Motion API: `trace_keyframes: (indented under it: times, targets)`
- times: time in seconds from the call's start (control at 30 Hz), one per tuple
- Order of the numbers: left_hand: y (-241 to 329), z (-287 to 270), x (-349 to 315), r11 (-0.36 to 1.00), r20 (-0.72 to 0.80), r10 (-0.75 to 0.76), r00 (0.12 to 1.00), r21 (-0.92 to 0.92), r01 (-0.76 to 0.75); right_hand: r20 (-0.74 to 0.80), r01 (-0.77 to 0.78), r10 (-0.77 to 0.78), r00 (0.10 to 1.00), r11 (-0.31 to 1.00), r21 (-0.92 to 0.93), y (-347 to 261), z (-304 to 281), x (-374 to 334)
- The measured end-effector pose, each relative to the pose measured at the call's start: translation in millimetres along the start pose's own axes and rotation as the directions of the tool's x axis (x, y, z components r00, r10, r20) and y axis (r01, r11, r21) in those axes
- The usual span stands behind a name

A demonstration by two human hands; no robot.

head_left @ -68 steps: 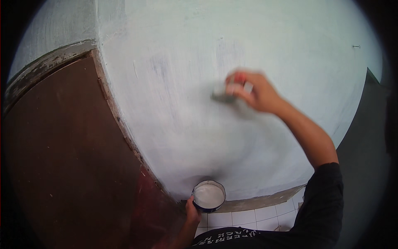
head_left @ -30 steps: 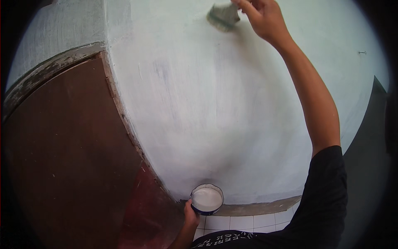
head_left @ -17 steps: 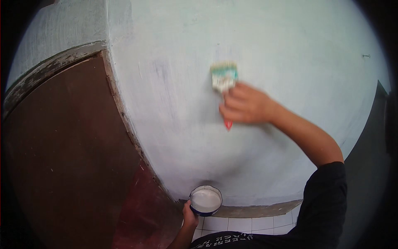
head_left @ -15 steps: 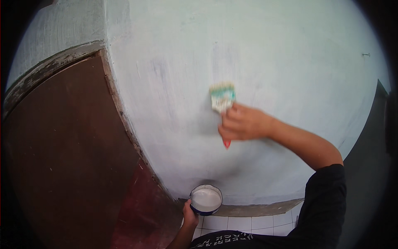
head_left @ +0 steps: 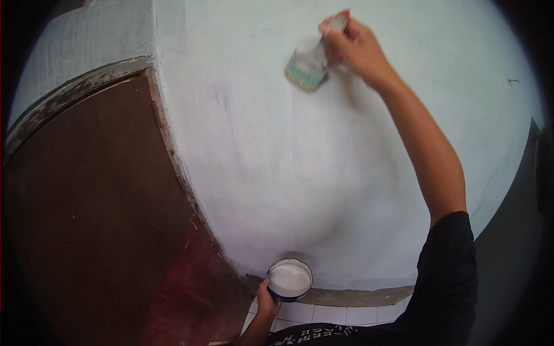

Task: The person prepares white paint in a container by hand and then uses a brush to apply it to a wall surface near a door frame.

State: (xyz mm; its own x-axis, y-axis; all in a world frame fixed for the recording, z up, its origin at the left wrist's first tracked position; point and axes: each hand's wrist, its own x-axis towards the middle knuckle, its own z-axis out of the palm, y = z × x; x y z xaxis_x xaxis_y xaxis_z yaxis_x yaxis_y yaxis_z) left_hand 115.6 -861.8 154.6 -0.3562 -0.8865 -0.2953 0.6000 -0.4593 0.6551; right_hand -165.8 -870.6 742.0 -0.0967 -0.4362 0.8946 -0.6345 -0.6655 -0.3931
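My right hand (head_left: 358,51) is raised high against the pale wall (head_left: 277,190), its fingers closed round a wide paintbrush (head_left: 309,60). The brush has a red-tipped handle and a paint-smeared, greenish head; its bristles point down and to the left, at or close to the wall, though contact is hard to tell. Low in the view, my left hand (head_left: 266,300) grips the side of a round, dark blue container (head_left: 292,298) of white paint (head_left: 289,279). Most of the left fingers are hidden behind the container.
On the left stands a brown door (head_left: 81,190) in a worn wooden frame (head_left: 167,138). A nail (head_left: 513,81) sticks out of the wall at the upper right. White floor tiles (head_left: 329,314) lie below the wall's grey bottom strip (head_left: 358,297).
My right hand has lifted the paintbrush up the wall. The bristles, which pointed up, now point downward. My left hand still holds the paint container in nearly the same place.
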Motion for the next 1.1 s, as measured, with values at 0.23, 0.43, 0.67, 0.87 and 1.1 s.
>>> trace_keyframes:
  times: [0.23, 0.43, 0.67, 0.87, 1.1]
  targets:
    - [-1, -1, -20, 0.998, -0.051, 0.058, 0.997, -0.013, -0.059, -0.186, 0.360, -0.419, 0.889, 0.889, -0.285, -58, -6, 42]
    - [-11, -3, -26, 0.997, -0.048, 0.073, 0.996, -0.032, -0.074, 0.614, 0.883, -0.699, 0.366, 0.053, -0.466, 4, 12, -38]
    - [-12, -11, -29, 1.000, -0.089, 0.015, 0.996, 0.010, -0.014, 0.817, 0.929, -0.488, 0.307, 0.339, -0.146, 60, 53, -225]
    - [2, -19, -29, 0.999, -0.043, 0.021, 0.999, 0.040, -0.020, 0.593, 0.516, -0.302, 0.747, 0.825, -0.230, 57, 64, -200]
    - [40, -29, -18, 1.000, -0.048, 0.005, 0.999, 0.018, -0.005, 0.160, 0.165, -0.139, 0.977, 0.972, -0.167, 11, 42, -45]
